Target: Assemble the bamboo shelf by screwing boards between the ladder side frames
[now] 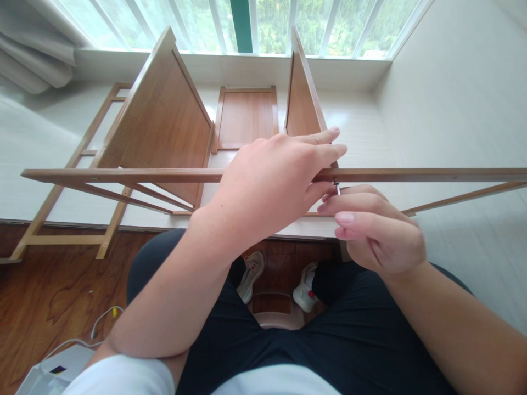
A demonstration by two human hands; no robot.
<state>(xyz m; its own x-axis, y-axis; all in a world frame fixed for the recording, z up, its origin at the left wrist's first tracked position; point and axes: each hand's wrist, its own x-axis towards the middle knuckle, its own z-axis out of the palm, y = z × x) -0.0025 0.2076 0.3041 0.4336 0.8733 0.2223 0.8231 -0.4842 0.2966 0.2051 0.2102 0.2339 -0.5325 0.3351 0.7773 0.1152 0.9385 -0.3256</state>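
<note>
A long wooden rail of a frame runs sideways in front of me. My left hand is wrapped over its middle, fingers on the far side and thumb on the near side. Close by that thumb, a small metal screw points at the rail's near face. My right hand has its fingers curled at the screw's near end; its palm side is partly hidden. Behind the rail, near my left fingertips, an upright wooden panel meets it.
A larger wooden panel stands at left, beside a slatted wooden frame leaning there. Another panel lies flat on the pale ledge by the window. A white box and a cable are on the floor at lower left.
</note>
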